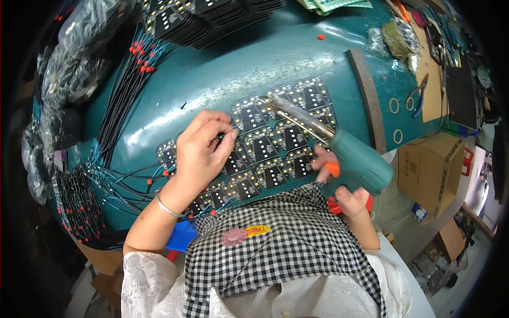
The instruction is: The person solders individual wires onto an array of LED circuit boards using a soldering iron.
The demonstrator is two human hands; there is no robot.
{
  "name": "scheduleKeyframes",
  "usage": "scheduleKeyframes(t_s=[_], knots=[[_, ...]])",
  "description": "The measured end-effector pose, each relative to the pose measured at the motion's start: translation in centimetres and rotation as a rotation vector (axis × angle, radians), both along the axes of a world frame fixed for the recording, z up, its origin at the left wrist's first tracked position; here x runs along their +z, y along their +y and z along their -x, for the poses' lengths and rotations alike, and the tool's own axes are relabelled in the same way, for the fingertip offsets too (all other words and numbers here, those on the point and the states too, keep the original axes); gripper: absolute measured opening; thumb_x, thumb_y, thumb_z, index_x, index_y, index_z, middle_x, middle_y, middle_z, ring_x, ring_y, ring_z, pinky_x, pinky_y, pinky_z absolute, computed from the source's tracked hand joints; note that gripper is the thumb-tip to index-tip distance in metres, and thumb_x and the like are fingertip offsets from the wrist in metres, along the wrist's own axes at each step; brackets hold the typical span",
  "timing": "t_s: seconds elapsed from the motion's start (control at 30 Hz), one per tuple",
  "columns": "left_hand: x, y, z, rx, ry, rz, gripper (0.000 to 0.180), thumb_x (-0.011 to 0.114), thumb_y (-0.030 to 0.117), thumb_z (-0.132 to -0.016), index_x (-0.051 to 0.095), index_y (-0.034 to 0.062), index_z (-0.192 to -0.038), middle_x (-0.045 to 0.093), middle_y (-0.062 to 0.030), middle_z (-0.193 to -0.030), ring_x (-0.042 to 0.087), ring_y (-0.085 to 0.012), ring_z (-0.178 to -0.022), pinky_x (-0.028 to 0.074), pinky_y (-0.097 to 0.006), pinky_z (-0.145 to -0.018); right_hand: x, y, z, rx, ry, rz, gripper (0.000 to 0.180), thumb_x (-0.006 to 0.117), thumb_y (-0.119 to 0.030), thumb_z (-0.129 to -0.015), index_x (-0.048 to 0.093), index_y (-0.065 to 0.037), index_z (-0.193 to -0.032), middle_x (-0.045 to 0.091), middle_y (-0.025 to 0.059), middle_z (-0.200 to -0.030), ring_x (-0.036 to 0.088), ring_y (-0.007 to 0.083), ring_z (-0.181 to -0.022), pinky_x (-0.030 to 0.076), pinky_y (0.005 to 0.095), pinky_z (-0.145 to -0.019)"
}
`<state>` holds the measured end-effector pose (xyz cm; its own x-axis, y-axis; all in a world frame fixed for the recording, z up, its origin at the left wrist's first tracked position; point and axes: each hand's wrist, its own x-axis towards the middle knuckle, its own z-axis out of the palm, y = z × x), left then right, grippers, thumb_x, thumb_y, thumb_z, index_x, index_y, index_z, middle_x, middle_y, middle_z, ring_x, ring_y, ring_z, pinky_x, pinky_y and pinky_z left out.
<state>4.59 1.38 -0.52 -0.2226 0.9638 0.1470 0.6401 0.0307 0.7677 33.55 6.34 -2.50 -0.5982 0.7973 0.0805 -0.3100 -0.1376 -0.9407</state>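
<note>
Across the panel of black circuit boards point(262, 149) with small yellowish-white parts, my left hand point(200, 151) reaches in from the left. Its thumb and forefinger are pinched on a thin dark wire point(221, 137), mostly hidden by the fingers. My right hand point(351, 200) is wrapped round the handle of a green soldering gun point(366, 165), with a finger at its orange trigger point(332, 169). The gun's metal barrel point(307, 121) points up and left over the panel, its tip above the upper boards. Whether the tip touches a board I cannot tell.
Black wires point(119, 108) with red ends lie at the left, beside clear plastic bags point(87, 32). Stacked boards point(180, 26) stand at the back. A dark metal bar point(367, 100) lies right of the panel, with pliers point(420, 98) beyond it. A cardboard box point(428, 172) sits lower right.
</note>
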Motion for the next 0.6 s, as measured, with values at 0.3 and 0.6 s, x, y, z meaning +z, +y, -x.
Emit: scheduleKeyframes(t_s=[0.3, 0.6], knots=[[-0.5, 0.3, -0.7, -0.013, 0.096, -0.024, 0.010, 0.072, -0.004, -0.077, 0.065, 0.0004, -0.082, 0.060, -0.0038, -0.095, 0.049, -0.0077, -0.059, 0.039, -0.022, -0.048, 0.8, -0.9, -2.1, 0.046, -0.272, 0.043, 0.063, 0.073, -0.033, -0.084, 0.049, 0.010, -0.124, 0.059, 0.0114, -0.071, 0.055, 0.0155, -0.052, 0.044, 0.0249, -0.048], [-0.4, 0.5, -1.2, 0.009, 0.177, -0.016, 0.011, 0.071, 0.004, -0.076, 0.061, 0.0042, -0.079, 0.062, -0.0046, -0.095, 0.063, -0.0222, -0.061, 0.051, -0.034, -0.053, 0.5, -1.6, -1.5, -0.002, -0.308, 0.030, 0.058, 0.072, -0.034, -0.085, 0.051, 0.007, -0.120, 0.058, 0.0105, -0.067, 0.055, 0.0151, -0.050, 0.043, 0.0250, -0.048]])
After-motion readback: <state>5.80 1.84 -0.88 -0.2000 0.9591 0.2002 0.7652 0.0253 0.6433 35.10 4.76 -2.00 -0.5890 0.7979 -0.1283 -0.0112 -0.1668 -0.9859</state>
